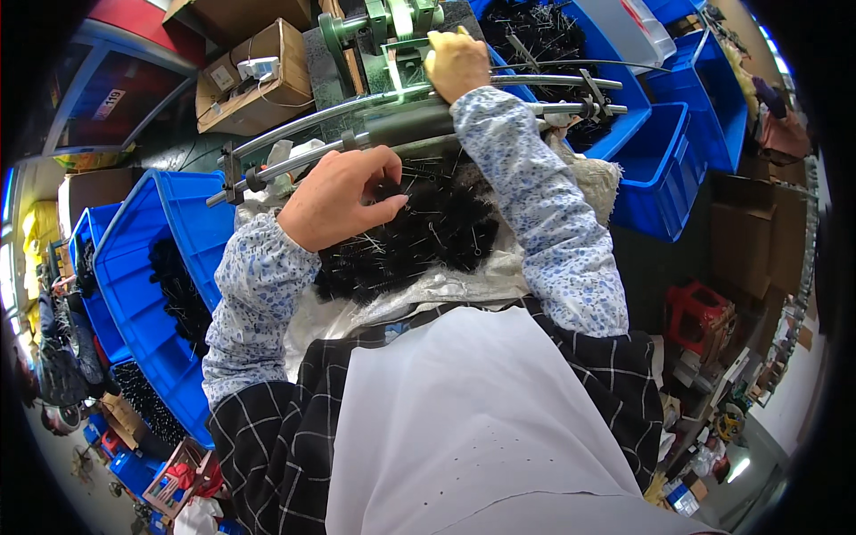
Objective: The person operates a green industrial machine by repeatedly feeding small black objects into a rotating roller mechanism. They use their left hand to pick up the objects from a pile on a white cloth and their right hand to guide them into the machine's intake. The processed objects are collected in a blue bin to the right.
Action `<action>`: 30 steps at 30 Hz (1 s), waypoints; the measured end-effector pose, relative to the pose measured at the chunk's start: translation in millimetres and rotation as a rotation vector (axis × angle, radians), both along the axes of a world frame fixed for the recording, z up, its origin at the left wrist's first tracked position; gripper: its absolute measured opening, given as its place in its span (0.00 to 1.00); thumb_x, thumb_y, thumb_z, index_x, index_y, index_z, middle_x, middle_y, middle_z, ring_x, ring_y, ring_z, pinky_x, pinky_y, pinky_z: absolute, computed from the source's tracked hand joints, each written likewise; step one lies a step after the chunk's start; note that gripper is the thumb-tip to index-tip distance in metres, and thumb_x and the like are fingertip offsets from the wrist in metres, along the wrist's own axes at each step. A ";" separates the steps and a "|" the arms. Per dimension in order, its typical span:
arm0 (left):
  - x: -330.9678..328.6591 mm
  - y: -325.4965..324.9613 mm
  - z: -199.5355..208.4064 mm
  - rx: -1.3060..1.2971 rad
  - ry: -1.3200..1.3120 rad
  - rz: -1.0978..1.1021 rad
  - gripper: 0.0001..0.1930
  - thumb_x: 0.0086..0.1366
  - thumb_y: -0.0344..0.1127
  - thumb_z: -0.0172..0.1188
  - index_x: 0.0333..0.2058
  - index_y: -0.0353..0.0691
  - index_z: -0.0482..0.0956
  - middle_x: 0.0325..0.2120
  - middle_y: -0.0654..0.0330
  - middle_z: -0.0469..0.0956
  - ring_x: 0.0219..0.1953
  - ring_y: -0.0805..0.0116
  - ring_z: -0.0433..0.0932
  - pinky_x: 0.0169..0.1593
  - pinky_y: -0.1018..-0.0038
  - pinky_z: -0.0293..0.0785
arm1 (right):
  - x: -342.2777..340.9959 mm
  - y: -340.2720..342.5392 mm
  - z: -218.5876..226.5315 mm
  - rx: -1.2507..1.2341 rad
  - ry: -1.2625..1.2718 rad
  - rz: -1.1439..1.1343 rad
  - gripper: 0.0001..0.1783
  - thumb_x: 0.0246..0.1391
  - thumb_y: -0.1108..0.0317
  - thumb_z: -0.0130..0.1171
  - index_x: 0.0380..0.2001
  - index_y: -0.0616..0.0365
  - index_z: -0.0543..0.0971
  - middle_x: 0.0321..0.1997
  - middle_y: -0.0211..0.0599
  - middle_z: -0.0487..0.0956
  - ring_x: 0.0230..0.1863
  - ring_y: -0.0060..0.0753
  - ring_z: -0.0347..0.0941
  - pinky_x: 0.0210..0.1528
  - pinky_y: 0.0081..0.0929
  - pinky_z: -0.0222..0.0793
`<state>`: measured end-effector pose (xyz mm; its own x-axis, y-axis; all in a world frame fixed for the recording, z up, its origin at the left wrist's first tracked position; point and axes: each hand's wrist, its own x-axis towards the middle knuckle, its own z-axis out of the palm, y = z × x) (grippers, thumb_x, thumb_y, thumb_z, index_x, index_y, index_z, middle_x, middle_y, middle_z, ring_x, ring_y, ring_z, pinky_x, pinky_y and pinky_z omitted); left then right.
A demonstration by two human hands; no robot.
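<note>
My left hand [343,198] hovers over the near side of a pile of small black-bristled brushes [446,223] with thin wire stems, which lies on a whitish woven sack [464,287] at my lap. Its thumb and forefinger stand apart, with no brush visible between them; the other fingers are hidden. Farther off, my right hand [458,64] is at the right side of a green bench machine [379,36], fingers curled and closed. What they hold is hidden. Two metal rods [312,116] and a dark roller [410,127] cross between the machine and the pile.
Blue bins [152,259] with black brushes stand at the left. More blue bins [655,174] are at the right, one behind [535,36] heaped with brushes. A cardboard box [254,80] is left of the machine. A red stool [698,314] stands at the lower right.
</note>
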<state>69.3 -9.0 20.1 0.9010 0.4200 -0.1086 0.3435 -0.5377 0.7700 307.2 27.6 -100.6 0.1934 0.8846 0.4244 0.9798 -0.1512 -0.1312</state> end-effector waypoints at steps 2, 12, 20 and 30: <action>1.6 0.4 1.9 0.000 0.015 0.001 0.12 0.51 0.35 0.61 0.30 0.36 0.71 0.18 0.56 0.73 0.22 0.62 0.73 0.29 0.71 0.69 | -13.0 8.0 -3.3 -0.049 -0.044 -0.025 0.13 0.44 0.63 0.54 0.35 0.52 0.79 0.28 0.37 0.79 0.32 0.38 0.75 0.36 0.37 0.66; -18.1 10.6 -14.2 -0.028 -0.167 0.136 0.13 0.53 0.32 0.58 0.37 0.39 0.69 0.24 0.56 0.75 0.27 0.65 0.74 0.33 0.72 0.69 | 60.3 -14.0 -5.4 -0.071 -0.106 -0.025 0.17 0.46 0.57 0.56 0.39 0.50 0.78 0.36 0.38 0.79 0.40 0.40 0.75 0.41 0.40 0.67; 17.2 3.1 -17.0 -0.105 -0.146 -0.013 0.12 0.55 0.30 0.58 0.39 0.41 0.70 0.28 0.63 0.73 0.29 0.73 0.72 0.36 0.75 0.68 | 107.8 -7.2 13.2 -0.190 -0.031 -0.004 0.11 0.51 0.57 0.51 0.29 0.45 0.81 0.31 0.35 0.78 0.35 0.42 0.75 0.38 0.40 0.70; 50.8 -2.6 -39.9 -0.064 -0.308 0.304 0.14 0.55 0.29 0.58 0.41 0.38 0.70 0.29 0.62 0.76 0.29 0.76 0.72 0.32 0.78 0.69 | 15.4 -98.7 94.8 -0.518 0.520 0.295 0.19 0.53 0.61 0.53 0.48 0.55 0.73 0.40 0.45 0.78 0.41 0.43 0.75 0.44 0.35 0.69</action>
<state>120.1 -11.6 -19.8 0.7316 0.6726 0.1112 0.2278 -0.3950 0.8900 322.6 -71.1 -5.8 -0.0190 0.9906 -0.1358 0.8211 -0.0620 -0.5674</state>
